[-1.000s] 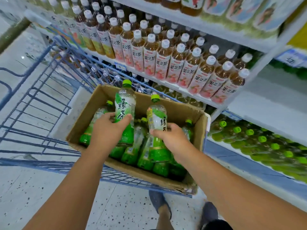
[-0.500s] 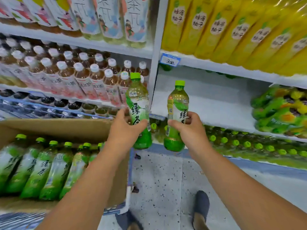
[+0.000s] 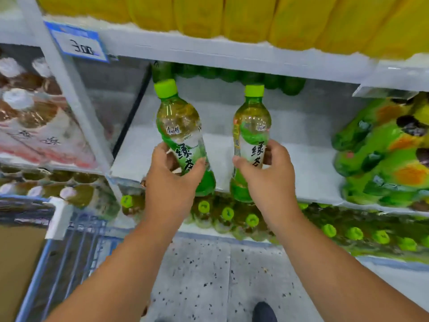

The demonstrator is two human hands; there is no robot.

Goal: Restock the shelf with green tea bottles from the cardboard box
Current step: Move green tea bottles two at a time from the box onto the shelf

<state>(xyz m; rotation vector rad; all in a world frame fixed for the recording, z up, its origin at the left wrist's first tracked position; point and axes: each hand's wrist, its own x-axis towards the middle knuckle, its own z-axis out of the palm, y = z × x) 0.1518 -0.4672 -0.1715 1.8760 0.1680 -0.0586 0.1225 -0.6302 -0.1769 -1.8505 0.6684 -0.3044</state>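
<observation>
The left hand [image 3: 170,182] and right hand [image 3: 267,180] are each gripping a clear, waisted plastic bottle, left bottle [image 3: 183,135] and right bottle [image 3: 251,133], before the smooth white shelf [image 3: 301,145].

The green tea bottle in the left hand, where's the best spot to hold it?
Probably around the narrow waist at the label, coming from the front. The left hand already wraps the green tea bottle there; it stands nearly upright, wider above and below, so it shouldn't slip.

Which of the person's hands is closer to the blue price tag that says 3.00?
Left. The left hand is below and right of the price tag; the right hand is farther right, beyond the other bottle.
</observation>
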